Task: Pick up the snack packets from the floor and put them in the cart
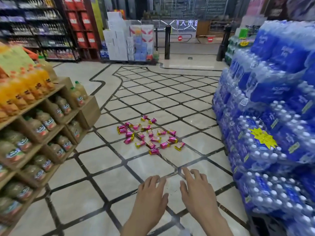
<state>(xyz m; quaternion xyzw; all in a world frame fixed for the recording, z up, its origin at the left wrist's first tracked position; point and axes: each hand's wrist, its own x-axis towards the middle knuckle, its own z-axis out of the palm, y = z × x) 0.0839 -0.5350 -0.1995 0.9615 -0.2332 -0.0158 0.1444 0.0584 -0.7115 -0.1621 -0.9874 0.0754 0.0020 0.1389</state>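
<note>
- Snack packets [150, 135]: pink wrappers with yellow ends, lying loose in one scattered cluster on the floor [102, 167]; about twenty can be counted, though a few touch or overlap, so the figure is approximate
- Cluster position: middle of the aisle, on pale tiles crossed by dark diagonal lines; two packets lie slightly apart at the far edge, one at the near edge
- Left hand [150, 189]: palm down, fingers loosely spread, holding nothing; it hovers over the floor on the near side of the cluster, well apart from every packet
- Right hand [196, 186]: palm down, fingers spread and extended toward the cluster, holding nothing; it sits just beside the left hand without touching it
- Wooden shelf unit [51, 103]: left of the aisle, stepped tiers filled with juice bottles [46, 120], orange ones on top and paler ones below
- Water-bottle packs [272, 116]: right of the aisle, blue shrink-wrapped packs stacked high; one yellow star-shaped tag [262, 138] is fixed to the stack
- Far end: two red no-entry signs [180, 38] on the gate arms, with stacked white cartons [117, 40] to their left
</note>
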